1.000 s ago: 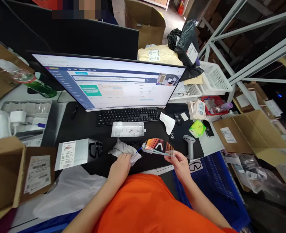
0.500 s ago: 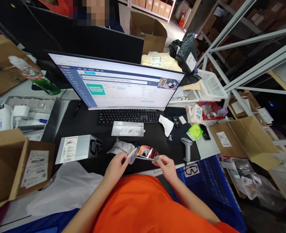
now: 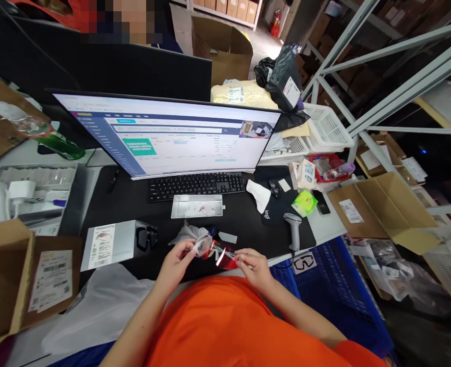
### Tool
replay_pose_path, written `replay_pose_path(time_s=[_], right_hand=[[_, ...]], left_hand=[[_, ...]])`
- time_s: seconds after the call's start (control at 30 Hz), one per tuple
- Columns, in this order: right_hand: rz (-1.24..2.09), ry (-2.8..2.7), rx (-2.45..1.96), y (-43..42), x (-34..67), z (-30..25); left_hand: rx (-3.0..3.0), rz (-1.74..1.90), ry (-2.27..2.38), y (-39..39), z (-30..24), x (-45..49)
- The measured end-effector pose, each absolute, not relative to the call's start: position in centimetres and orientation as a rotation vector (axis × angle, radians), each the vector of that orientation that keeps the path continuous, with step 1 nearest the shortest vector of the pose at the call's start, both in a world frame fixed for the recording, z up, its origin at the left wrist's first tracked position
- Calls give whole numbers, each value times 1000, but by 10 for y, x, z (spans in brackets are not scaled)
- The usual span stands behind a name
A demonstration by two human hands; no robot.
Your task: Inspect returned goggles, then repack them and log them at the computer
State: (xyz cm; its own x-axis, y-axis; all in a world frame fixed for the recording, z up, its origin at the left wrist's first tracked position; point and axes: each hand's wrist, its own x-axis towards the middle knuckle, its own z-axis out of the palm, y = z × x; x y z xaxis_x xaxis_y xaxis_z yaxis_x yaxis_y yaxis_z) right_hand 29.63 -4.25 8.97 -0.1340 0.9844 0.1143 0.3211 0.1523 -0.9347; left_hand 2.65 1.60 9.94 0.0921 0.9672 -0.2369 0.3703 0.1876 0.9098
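Observation:
Between my hands is a pair of wraparound sunglasses [image 3: 226, 259] with a red mirrored lens, held low over the front of the black desk mat. My left hand [image 3: 178, 262] pinches its left end, where a crumpled clear piece [image 3: 202, 245] shows. The fingers of my right hand [image 3: 254, 266] are closed on the right end. Just behind lie a grey cloth pouch [image 3: 187, 233] and a small pale card [image 3: 228, 237]. Farther back, an open silver box [image 3: 196, 207] holds a printed insert. On the left stands a silver carton [image 3: 108, 244] with a product label and a picture of glasses.
A keyboard [image 3: 194, 186] lies below the monitor [image 3: 167, 137]. To the right are a mouse [image 3: 274, 188], a white cloth-like piece [image 3: 259, 195], a barcode scanner [image 3: 293, 232] and a green packet [image 3: 304, 203]. Open cardboard boxes [image 3: 9, 280] flank the desk; a blue crate [image 3: 332, 300] sits lower right.
The sunglasses have tipped, and their lens now looks redder and lower. My right hand has turned more palm-down. The pale card behind the lens has come into sight. The view has shifted slightly.

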Motion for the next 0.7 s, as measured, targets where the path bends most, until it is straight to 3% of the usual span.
replay_pose_path(time_s=[0.37, 0.57, 0.7], right_hand=[[993, -2008, -1054, -19, 298, 83], [962, -2044, -993, -13, 297, 90], [953, -2055, -992, -11, 293, 90]], left_hand=[[1612, 714, 1638, 30, 114, 19], [2080, 52, 1526, 77, 131, 35], [2100, -78, 1467, 102, 124, 41]])
